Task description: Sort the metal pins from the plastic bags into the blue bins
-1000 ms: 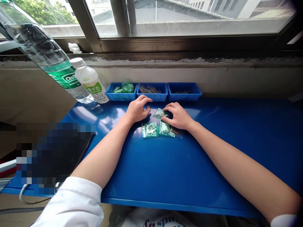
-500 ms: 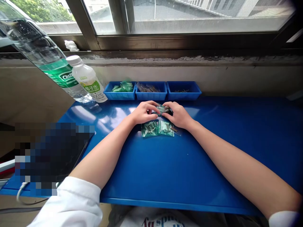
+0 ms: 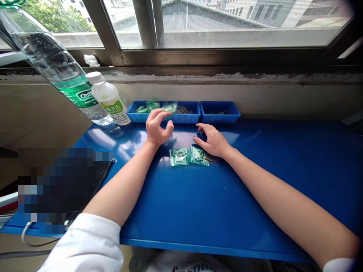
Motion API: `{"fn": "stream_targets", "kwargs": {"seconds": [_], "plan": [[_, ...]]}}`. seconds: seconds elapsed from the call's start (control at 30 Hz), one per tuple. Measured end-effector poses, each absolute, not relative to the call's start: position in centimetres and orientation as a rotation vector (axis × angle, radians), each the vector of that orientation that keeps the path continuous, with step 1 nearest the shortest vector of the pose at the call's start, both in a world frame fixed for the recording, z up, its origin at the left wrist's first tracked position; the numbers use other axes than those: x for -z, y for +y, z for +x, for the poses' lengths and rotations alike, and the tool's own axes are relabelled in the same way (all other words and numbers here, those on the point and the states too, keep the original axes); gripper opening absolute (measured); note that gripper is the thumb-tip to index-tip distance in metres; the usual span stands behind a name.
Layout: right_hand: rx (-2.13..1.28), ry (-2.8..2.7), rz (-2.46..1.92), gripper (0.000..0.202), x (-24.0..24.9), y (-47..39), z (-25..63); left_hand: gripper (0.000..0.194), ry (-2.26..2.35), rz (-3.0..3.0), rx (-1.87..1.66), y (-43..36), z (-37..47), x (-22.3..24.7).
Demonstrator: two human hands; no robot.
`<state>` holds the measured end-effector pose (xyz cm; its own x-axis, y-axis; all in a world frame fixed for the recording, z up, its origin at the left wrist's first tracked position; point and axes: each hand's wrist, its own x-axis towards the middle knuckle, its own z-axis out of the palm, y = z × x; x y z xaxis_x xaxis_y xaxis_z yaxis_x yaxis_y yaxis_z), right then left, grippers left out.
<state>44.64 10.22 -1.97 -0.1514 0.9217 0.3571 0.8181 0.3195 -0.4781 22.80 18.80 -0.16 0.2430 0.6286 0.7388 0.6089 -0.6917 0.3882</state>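
My left hand (image 3: 159,126) is raised in front of the left and middle blue bins, holding a small green plastic packet (image 3: 171,108) at its fingertips; the packet is slightly blurred. Its thumb stands apart from the fingers. My right hand (image 3: 211,139) hovers low over the blue table with fingers curved and apart, nothing between them. Just below and left of it lie two green clear packets of small metal parts, a left packet (image 3: 179,156) and a right packet (image 3: 198,155). Beside the right one is a clear packet with brass-coloured pins (image 3: 210,159), partly under my right hand.
Three blue bins line the wall: a left bin (image 3: 141,118) with green packets, a middle bin (image 3: 185,118) with clear packets, and a right bin (image 3: 220,118) with thin metal pieces. A large water bottle (image 3: 70,81) and a small white-capped bottle (image 3: 110,100) stand at the left.
My left hand has moved up and left from the table towards the bins, carrying the green packet. My right hand has let go of it and stayed near its place.
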Motion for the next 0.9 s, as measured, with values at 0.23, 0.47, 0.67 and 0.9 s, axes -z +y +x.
{"fn": "stream_targets", "kwargs": {"seconds": [0.23, 0.47, 0.67, 0.9], "plan": [[-0.233, -2.046, -1.526, 0.046, 1.8, 10.2, 44.7, 0.078, 1.729, 2.453, -1.434, 19.6, 21.5, -0.4], [-0.222, -2.062, -1.526, 0.046, 1.9, 10.2, 44.7, 0.067, 1.809, 2.297, -1.145, 20.8, 21.6, 0.5], [-0.214, -2.073, -1.525, 0.046, 1.8, 10.2, 44.7, 0.061, 1.846, 2.275, -1.146, 21.2, 21.9, 1.2], [-0.182, -2.093, -1.499, 0.032, 2.0, 10.3, 44.8, 0.067, 1.768, 2.439, -1.056, 20.5, 22.1, 0.7]]}}
